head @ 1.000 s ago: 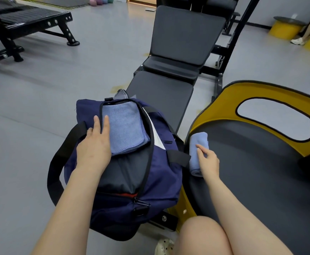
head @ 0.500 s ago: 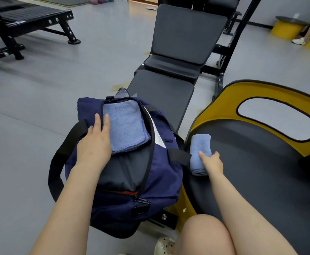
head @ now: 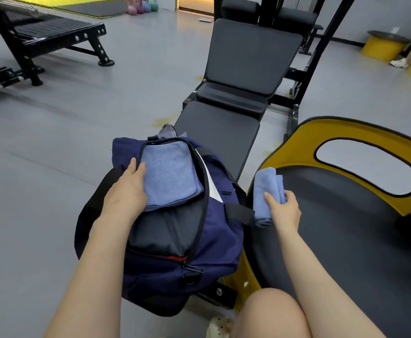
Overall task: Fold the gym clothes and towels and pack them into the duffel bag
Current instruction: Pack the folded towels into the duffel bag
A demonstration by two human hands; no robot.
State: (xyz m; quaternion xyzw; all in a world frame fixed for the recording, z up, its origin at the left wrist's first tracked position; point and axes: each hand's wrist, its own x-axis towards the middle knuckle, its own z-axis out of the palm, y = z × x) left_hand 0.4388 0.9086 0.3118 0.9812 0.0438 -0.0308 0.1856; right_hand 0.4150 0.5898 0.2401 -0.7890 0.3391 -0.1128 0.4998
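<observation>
Starting at the left, our left hand (head: 126,191) has not moved in the last second — it rests flat, fingers straight and together, on the near-left rim of the open duffel bag (head: 221,242), fingertips touching the edge of the folded blue towel (head: 169,178) that already lies on top inside. Under that towel we see dark folded clothing (head: 160,232) filling the rest of the opening.

The change is on the right. A second ago our right hand (head: 283,209) only touched the rolled blue towel (head: 265,191) on the black seat pad (head: 346,215); now the fingers are curled round it, thumb on the left face and the other fingers wrapped over the right side. The roll's far end has tipped up, though we cannot tell if its near end has left the pad.

We judge that the roll is secured and ready to carry leftward — it sits just beside the bag's right wall, clear of the opening our left hand keeps spread.
</observation>
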